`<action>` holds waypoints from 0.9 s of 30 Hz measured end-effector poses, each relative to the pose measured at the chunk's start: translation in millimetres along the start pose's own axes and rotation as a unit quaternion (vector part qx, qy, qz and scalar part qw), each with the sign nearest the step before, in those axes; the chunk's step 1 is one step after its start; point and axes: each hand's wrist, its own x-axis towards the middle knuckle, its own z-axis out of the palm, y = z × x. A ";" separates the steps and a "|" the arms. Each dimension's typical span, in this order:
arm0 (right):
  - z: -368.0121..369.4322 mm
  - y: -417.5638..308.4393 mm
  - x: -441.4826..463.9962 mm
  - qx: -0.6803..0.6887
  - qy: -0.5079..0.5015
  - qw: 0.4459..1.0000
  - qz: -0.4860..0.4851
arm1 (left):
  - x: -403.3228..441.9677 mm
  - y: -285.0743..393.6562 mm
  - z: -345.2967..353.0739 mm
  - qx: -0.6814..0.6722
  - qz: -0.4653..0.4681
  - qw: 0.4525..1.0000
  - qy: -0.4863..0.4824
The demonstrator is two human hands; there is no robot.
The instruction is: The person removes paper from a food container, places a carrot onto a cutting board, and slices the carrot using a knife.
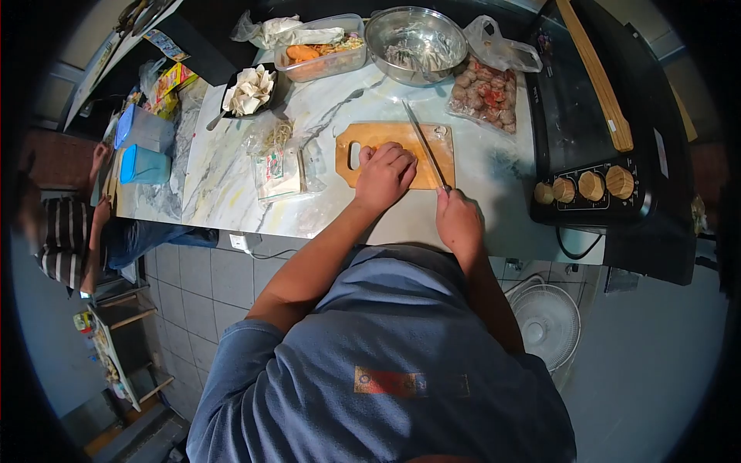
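My right hand (459, 222) grips the handle of a long knife (425, 144), whose blade slants up and left over the right part of a wooden cutting board (444, 170). On the board's middle rests my left hand (386, 176), its fingers curled and pressed together just left of the blade. Whatever lies beneath those fingers is hidden. Left of the board are a clear plastic bag (282, 136) and a white packet with printing (278, 174). Behind the board's right end lies a bag of round brownish meatballs (485, 96).
A steel bowl (417, 46), a food container (320, 62) and a black dish of pale folded pieces (249, 91) stand at the back. Right is a black appliance with knobs (590, 185), a wooden stick (598, 73) across it. Another person (65, 231) sits left; a fan (544, 324) stands below.
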 end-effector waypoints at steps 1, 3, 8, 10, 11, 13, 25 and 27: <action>0.2 -0.1 -0.7 0.001 0.000 1.000 0.002 | -0.1 0.7 0.0 -0.002 -0.001 1.000 0.012; 0.5 -1.2 -1.3 0.019 0.002 1.000 -0.001 | 1.5 2.0 -1.7 -0.005 -0.001 1.000 0.023; -3.8 -7.2 -4.2 0.040 0.007 0.999 -0.015 | 1.3 2.6 -1.1 -0.011 -0.021 1.000 0.013; -3.5 -6.0 -4.5 0.046 0.004 0.999 -0.018 | 0.2 3.3 -0.9 -0.010 -0.016 1.000 0.017; -2.0 -5.0 -3.8 0.046 0.005 0.999 -0.020 | 1.2 3.1 -1.1 -0.008 -0.011 1.000 0.022; -1.2 -4.6 -4.7 0.045 0.003 0.999 -0.019 | 1.3 2.5 -1.4 -0.002 -0.003 1.000 0.025; 0.9 -4.3 -4.9 0.044 -0.019 0.998 -0.027 | 2.5 1.1 -1.7 -0.003 0.013 1.000 0.028; 3.0 -4.4 -4.9 0.038 -0.015 0.999 -0.015 | 2.3 0.9 -1.0 -0.002 0.015 0.999 0.029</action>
